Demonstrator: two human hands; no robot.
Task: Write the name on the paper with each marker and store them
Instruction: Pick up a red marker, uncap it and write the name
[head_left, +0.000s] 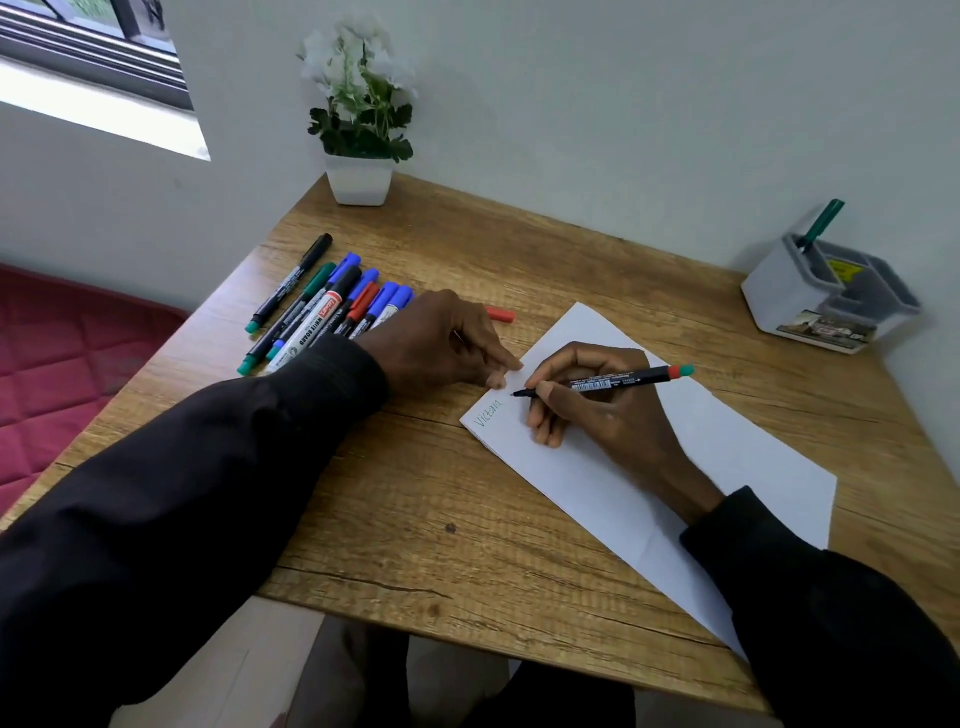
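Note:
A white paper lies slanted on the wooden table, with one name in green ink near its far left corner. My right hand grips a black marker with a red and green end, its tip on the paper just right of the green word. My left hand rests on the table, fingertips touching the paper's left edge. A red cap lies just behind it. Several blue, green, red and black markers lie in a row at the left. A green marker stands in the grey organizer.
A white pot with a flowering plant stands at the table's far corner against the wall. The organizer sits by the wall at the right edge. A red quilted cushion lies beyond the table's left edge, under a window.

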